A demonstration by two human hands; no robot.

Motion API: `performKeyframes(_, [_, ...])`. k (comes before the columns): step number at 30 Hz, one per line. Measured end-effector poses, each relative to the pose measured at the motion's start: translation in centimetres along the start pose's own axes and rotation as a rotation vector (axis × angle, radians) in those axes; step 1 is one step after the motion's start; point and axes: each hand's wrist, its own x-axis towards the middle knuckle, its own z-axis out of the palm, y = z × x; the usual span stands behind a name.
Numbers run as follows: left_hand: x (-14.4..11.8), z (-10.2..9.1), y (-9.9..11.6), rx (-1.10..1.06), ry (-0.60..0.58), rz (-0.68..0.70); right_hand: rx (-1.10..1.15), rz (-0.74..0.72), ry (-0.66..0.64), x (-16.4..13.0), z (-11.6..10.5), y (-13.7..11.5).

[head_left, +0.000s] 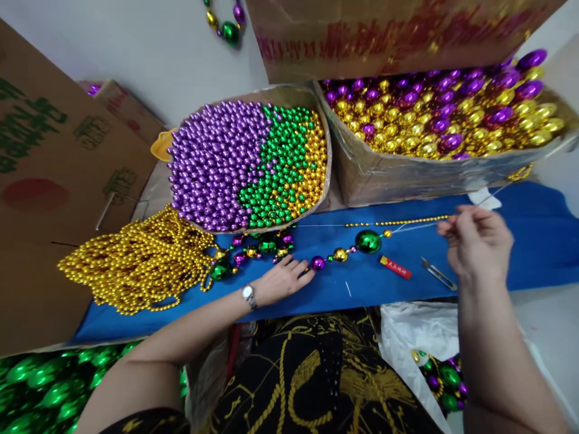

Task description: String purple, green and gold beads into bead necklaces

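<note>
bead strand [357, 244] is laid on the blue cloth [534, 241] at frame centre, long axis running left-right, rising slightly toward the right. its right end, a thin thread, is pinched by the closed fingers of the right hand [474, 241] at right centre. the left hand [283, 278] is rested flat at lower centre, fingers together, fingertips touching the purple bead at the strand's left end.
</note>
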Motion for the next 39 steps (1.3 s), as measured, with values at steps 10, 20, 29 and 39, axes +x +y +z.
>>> performKeyframes(10, [7.8, -11.1, -3.9, -0.383, 0.26, 0.074, -0.212, 0.073, -0.308, -6.8, 2.4, 1.2])
performKeyframes(20, [35.6, -20.1, -11.1, -0.348, 0.359, 0.004, -0.181, 0.146, -0.314, -7.5, 2.4, 1.1])
performKeyframes(29, [38.7, -19.2, -10.4, -0.386, 0.27, 0.033, -0.29, 0.019, -0.356, -7.2, 2.1, 1.0])
performKeyframes(39, [17.8, -15.7, -10.3, -1.778, 0.58, -0.168, -0.405, -0.185, -0.532, -8.0, 3.8, 0.8])
